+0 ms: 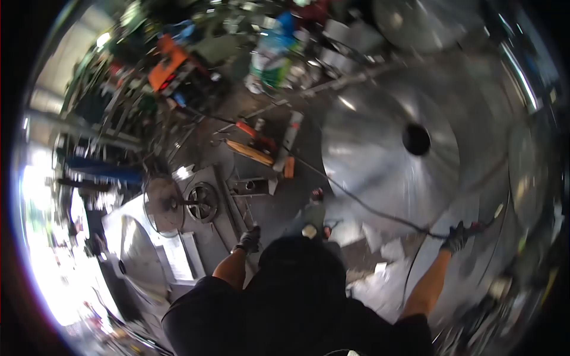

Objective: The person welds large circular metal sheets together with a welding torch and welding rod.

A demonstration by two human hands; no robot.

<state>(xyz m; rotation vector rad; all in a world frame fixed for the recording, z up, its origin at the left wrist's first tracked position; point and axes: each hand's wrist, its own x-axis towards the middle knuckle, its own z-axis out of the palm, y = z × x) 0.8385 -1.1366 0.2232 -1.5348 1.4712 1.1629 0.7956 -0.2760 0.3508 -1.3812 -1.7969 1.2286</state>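
My right hand point(455, 238), in a dark glove, is closed around a dark cable point(380, 213) near a slim tool with a reddish part and a pale tip point(497, 211); blur hides the tool's exact kind. The cable runs up and left across a large shiny metal cone point(380, 160) with a round dark hole. On the other side, my left hand point(249, 239), also gloved, is curled beside the edge of a grey table. A thin line rises near its fingers, but I cannot make out what it holds, if anything.
A fan point(164, 204) and a spoked handwheel point(202, 202) stand at left, by another metal cone point(139, 261). Ahead are orange-handled tools point(252, 148) and an orange machine point(168, 62). Another metal disc point(424, 21) lies at the upper right.
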